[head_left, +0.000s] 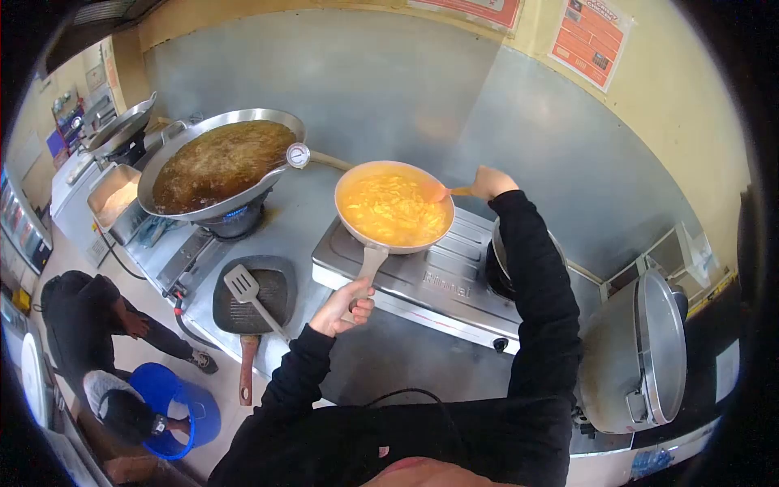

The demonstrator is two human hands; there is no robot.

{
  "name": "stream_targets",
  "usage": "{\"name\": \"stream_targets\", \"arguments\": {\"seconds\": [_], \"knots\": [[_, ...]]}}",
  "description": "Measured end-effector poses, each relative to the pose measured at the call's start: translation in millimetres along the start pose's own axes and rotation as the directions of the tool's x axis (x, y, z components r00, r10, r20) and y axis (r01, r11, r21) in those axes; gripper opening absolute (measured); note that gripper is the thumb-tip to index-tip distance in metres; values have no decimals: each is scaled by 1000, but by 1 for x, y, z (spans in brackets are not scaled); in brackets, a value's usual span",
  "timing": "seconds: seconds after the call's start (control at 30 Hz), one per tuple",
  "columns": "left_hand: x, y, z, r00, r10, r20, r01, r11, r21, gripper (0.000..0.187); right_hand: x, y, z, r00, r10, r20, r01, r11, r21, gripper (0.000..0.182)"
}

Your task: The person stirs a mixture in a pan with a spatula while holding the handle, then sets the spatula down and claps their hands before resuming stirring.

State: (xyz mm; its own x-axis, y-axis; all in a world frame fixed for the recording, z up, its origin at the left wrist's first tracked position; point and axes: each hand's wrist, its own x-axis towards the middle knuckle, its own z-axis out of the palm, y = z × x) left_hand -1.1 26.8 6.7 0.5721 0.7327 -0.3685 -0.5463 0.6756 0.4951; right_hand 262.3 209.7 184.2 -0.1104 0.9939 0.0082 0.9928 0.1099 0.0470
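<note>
A light-coloured frying pan (pixel 346 217) with yellow, egg-like food (pixel 389 207) in it sits over the left side of a silver gas stove (pixel 438 272). My left hand (pixel 344 310) is closed round the pan's pale handle (pixel 372 264). To the right of the pan, my right hand (pixel 492 183) grips the handle of an orange spatula (pixel 439 194). Its head dips into the food near the pan's right rim, and its lower edge is hidden there.
Left of the stove, a wide wok (pixel 154 213) of brown oil carries a dial thermometer (pixel 298 155). A square grill pan (pixel 276 272) with a slotted turner (pixel 242 284) lies nearer. A large pot (pixel 608 349) stands right. Another person (pixel 85 325) bends over a blue bucket (pixel 207 418).
</note>
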Motion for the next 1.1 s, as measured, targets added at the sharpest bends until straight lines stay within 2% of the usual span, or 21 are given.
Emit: {"name": "stream_targets", "arguments": {"seconds": [0.13, 0.23, 0.33, 0.43, 0.53, 0.57, 0.63, 0.73, 0.83, 0.9, 0.93, 1.03, 1.07, 1.1], "knots": [[-4, 2, 4, 1000, -11, 0, 11, 1000, 15, 25, 48, 1, 37, 994, -21, 104, 18, 999, 28, 62], [-6, 2, 7, 1000, 19, 0, -19, 997, 79, 25, 71, -1, 42, 993, -19, 119, 5, 993, 121, 53], [-12, 5, 15, 998, 41, -48, -33, 988, 150, 26, 88, -7, 37, 970, -180, 162, 135, 957, 257, 32], [-9, 4, 10, 998, 35, -45, -27, 988, 151, 26, 96, -20, 35, 915, -381, 129, 312, 874, 371, 23], [-9, 4, 11, 999, 26, -35, -21, 989, 149, 26, 91, -38, 32, 745, -667, -3, 658, 735, 164, 22], [-7, 3, 9, 1000, 18, -21, -16, 992, 124, 26, 84, -42, 33, 701, -711, -50, 713, 698, 75, 24], [-3, 2, 2, 1000, 4, 8, -4, 997, 75, 25, 49, -53, 28, 595, -794, -129, 786, 607, -114, 30], [-1, 1, 0, 1000, -8, 10, 8, 1000, 20, 25, -15, -61, 21, 478, -851, -218, 768, 525, -367, 34], [-1, 1, 1, 1000, -10, 0, 10, 1000, -8, 25, -61, -54, 21, 484, -854, -190, 756, 518, -401, 29], [-2, 1, 1, 1000, -9, -10, 9, 1000, -17, 25, -98, -56, 14, 623, -777, -95, 693, 604, -392, 31], [-2, 1, 1, 1000, -8, -9, 8, 1000, -26, 24, -115, -54, 16, 553, -804, -218, 695, 590, -411, 25], [-2, 0, 3, 1000, 1, -16, -2, 1000, -28, 24, -146, -60, 24, 630, -746, -217, 607, 647, -461, 32], [-2, 0, 3, 1000, 5, -21, -6, 1000, -24, 24, -142, -60, 34, 611, -776, -154, 639, 599, -482, 41], [-3, 0, 3, 1000, 5, -9, -6, 1000, -23, 24, -137, -61, 40, 635, -754, -166, 619, 626, -475, 39]]}}
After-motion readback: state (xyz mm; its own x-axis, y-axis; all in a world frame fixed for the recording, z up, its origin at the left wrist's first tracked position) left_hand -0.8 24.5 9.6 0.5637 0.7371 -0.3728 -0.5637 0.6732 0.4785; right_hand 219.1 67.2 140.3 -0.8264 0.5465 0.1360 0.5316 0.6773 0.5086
